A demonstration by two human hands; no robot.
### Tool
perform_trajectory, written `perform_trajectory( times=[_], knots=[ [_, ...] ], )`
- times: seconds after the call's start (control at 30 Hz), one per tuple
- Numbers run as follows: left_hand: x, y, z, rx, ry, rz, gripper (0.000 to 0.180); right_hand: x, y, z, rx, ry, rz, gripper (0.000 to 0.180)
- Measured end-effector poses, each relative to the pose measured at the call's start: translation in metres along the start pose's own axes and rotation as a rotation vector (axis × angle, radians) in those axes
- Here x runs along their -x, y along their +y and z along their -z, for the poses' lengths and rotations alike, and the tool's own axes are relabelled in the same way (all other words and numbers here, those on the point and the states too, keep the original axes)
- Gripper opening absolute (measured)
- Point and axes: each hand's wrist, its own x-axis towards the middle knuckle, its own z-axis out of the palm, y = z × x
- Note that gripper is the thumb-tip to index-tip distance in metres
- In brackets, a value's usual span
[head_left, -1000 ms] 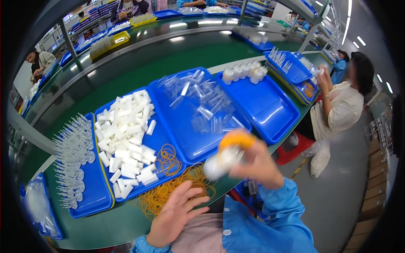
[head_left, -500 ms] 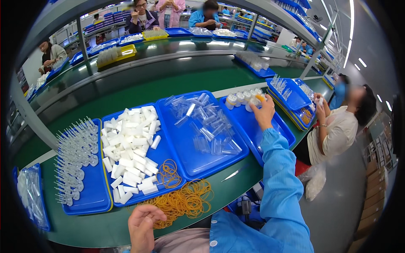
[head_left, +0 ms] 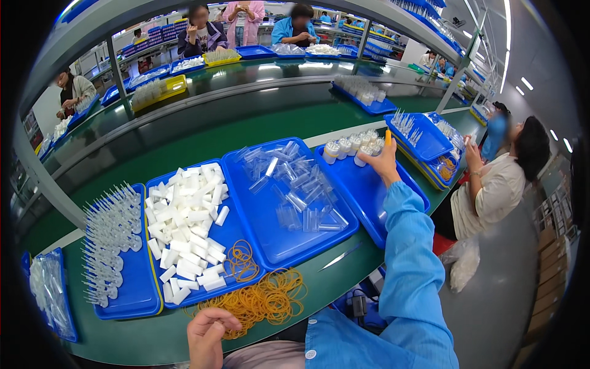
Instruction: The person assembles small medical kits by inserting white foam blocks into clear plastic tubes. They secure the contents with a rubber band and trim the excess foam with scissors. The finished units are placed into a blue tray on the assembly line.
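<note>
My right hand reaches far out over the right-hand blue tray. It grips a white-capped bundle of tubes with an orange piece sticking up by the fingers. The bundle is at the end of a row of similar bundles along the tray's far edge. My left hand stays close to my body at the near table edge, fingers curled. Its fingertips are at the edge of a heap of orange rubber bands. I cannot see whether it holds a band.
A blue tray of clear tubes lies in the middle. A tray of white pieces and more rubber bands is to its left, then a tray of clear tips. Tweezers lie near the edge. A seated person works at right.
My right hand carried the bundle from in front of my chest out to the right tray and stays at the row there. My left hand has stayed by the rubber bands.
</note>
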Motion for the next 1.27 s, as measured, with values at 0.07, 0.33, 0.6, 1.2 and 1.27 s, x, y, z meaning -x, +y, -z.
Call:
perform_trajectory(
  times=[0.07, 0.33, 0.6, 1.2, 1.27],
  knots=[
    [0.0, 0.007, -0.012, -0.099, 0.011, 0.027, 0.017, -0.004, -0.006, -0.002, 0.063, -0.056, -0.001, 0.123],
    [-0.023, 0.058, -0.071, -0.571, -0.312, 0.169, 0.016, -0.025, -0.003, 0.027, 0.063, -0.312, 0.161, 0.114],
    [-0.117, 0.05, -0.145, -0.911, -0.732, 0.008, 0.014, 0.007, -0.008, 0.075, 0.283, -0.19, 0.555, 0.07],
    [-0.365, -0.03, -0.204, -1.518, -0.546, -0.865, 0.084, -0.073, 0.031, 0.067, 0.282, -0.667, 0.274, 0.112],
    [-0.376, -0.038, -0.223, -1.586, -0.553, -0.804, 0.09, -0.091, 0.035, 0.06, 0.293, -0.709, 0.305, 0.125]
  ],
)
